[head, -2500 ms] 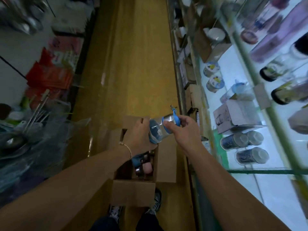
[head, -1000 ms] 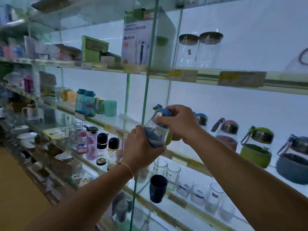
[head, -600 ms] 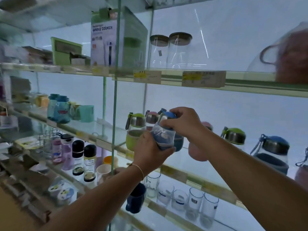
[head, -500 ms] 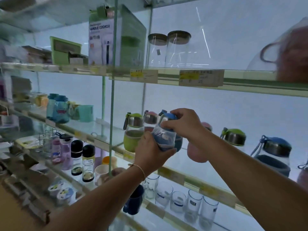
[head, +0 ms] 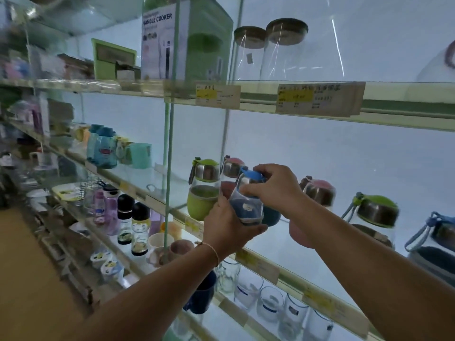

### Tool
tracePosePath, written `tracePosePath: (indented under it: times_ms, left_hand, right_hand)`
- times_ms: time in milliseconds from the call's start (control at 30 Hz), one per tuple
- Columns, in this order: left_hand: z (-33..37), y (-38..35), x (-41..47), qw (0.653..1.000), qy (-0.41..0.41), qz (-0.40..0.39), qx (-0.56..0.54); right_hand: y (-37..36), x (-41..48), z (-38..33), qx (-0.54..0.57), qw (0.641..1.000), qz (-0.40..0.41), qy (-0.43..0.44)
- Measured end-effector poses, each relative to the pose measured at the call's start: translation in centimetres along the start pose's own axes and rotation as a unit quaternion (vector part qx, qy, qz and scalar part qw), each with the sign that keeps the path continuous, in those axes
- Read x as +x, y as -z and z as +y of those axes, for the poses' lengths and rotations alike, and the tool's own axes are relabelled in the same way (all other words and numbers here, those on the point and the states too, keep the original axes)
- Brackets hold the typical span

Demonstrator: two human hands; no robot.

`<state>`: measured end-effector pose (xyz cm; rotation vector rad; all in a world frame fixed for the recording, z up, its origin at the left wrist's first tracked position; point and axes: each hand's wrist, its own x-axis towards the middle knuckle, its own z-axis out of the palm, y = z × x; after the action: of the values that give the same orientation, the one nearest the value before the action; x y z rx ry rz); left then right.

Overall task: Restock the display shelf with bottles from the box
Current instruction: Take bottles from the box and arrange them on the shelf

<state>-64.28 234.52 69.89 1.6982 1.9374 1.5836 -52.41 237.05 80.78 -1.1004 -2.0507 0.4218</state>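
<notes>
Shelf: glass display shelf (head: 157,179) — middle tier, centre of frame.
Bottle: blue-capped bottle (head: 246,205) held at shelf edge, just right of green bottle (head: 203,193).
Left grip (head: 229,225): wraps its base.
Right grip (head: 275,188): pinches its cap.

I count seven strap-lidded bottles. One blue-capped bottle (head: 246,205) is held in two hands, the left hand (head: 226,230) and the right hand (head: 275,190). Six stand on the middle shelf (head: 152,178):
- two green-lidded bottles (head: 203,185) (head: 374,210)
- two pink-lidded bottles (head: 231,166) (head: 318,190)
- one teal-sleeved bottle (head: 270,215), mostly hidden
- one blue-strapped bottle (head: 440,237) at the right edge

The top shelf (head: 398,105) carries two glass jars (head: 248,52) (head: 285,48), one cooker box (head: 184,40) and two price tags (head: 218,96) (head: 317,98). Lower down there are two black-capped bottles (head: 125,217) (head: 140,227) and one dark blue mug (head: 202,294).
</notes>
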Motion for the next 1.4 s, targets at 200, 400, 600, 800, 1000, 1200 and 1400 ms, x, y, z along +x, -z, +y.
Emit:
tracePosePath:
  times_ms: [200, 400, 600, 800, 1000, 1200, 1400]
  left_hand:
    - [0.1, 0.3, -0.5, 0.999, -0.027, 0.017, 0.038]
    - [-0.1, 0.9, -1.0, 0.997, -0.031, 0.013, 0.064]
    - [-0.7, 0.8, -1.1, 0.992, -0.053, 0.030, 0.111]
    - [-0.6, 1.0, -1.2, 0.993, -0.049, 0.017, 0.108]
    - [0.1, 2.4, -1.0, 0.999, -0.019, -0.045, -0.004]
    - [0.5, 6.6, -2.4, 0.996, -0.056, -0.063, -0.020]
    - [0.6, 12.5, -2.0, 0.994, -0.100, -0.016, 0.029]
  right_hand:
    - [-1.1, 0.7, 0.4, 0.000, 0.999, -0.007, 0.036]
    - [-1.0, 0.9, 0.5, -0.016, 0.999, -0.016, 0.049]
    - [-0.9, 0.8, 0.6, -0.008, 0.999, -0.019, 0.044]
    - [-0.9, 0.3, 0.2, 0.011, 0.999, -0.008, 0.031]
    - [-1.0, -0.2, -0.5, 0.000, 1.000, -0.004, 0.019]
    - [-1.6, -0.7, -0.9, -0.020, 0.999, 0.026, -0.009]
    - [-2.2, -1.6, -3.6, -0.052, 0.991, 0.125, 0.002]
